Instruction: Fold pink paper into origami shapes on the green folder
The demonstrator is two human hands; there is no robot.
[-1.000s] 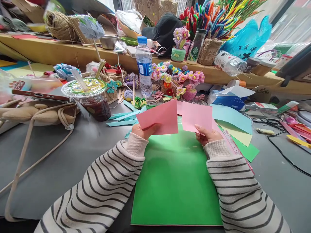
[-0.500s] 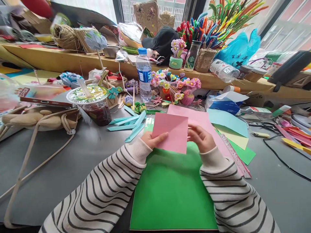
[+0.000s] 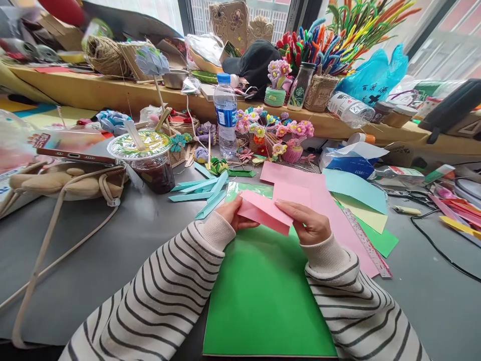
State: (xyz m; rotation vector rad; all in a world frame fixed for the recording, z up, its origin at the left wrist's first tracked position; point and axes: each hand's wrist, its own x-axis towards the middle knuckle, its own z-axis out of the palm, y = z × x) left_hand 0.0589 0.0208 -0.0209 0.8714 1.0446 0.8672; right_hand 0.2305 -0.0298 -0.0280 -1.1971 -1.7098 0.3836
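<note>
Our left hand [image 3: 230, 213] and right hand [image 3: 311, 224] are partly closed, fingers pinching opposite ends of a small pink paper [image 3: 263, 209] above the green board [image 3: 266, 301]. We have it bent over, but its layers stand apart, so the fold looks begun, unpressed. From it, folded blue strips [image 3: 217, 193] lie at ten o'clock on the counter [image 3: 169, 240]; at one, a pink square [image 3: 296, 193] shows no fold, on a larger pink sheet [image 3: 326, 210].

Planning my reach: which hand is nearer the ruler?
The right hand. It holds the right end of the pink paper, a short way left of the ruler; the left hand holds the paper's opposite end, farther left.
</note>
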